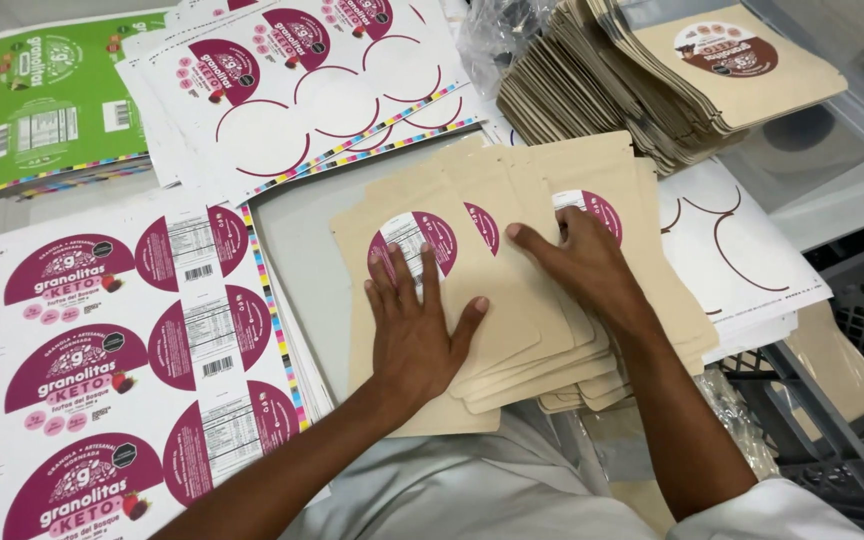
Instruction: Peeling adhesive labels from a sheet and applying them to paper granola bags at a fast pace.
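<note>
So the main thing here is a fanned-out pile of tan paper pouches [512, 330] lying flat in the middle of the grey table [297, 235], each one overlapping the next toward the right. The front pouch [392, 300] has a round magenta-and-white label [414, 245] stuck on its upper part, and a couple more pouches behind it show slivers of the same kind of label.

The left hand [414, 325] is lying palm down on that front pouch, fingers stretched out and spread a bit, fingertips resting right on the lower edge of the label. It's pressing flat, not gripping anything. The right hand [577, 262] is also flat and open on the pouches further right, fingers pointing left across the fan, nothing pinched in it as far as I can tell.

Around that: big magenta label sheets [102, 370] stacked at the left edge, a sheet with its round labels already peeled off [292, 90] up top (just empty outlines left), and a green label sheet stack [57, 100] in the far left corner. Upper right there's a thick leaning stack of pouches with brown labels [652, 80], and a dark plastic crate [852, 360] sits off the right side of the table.
</note>
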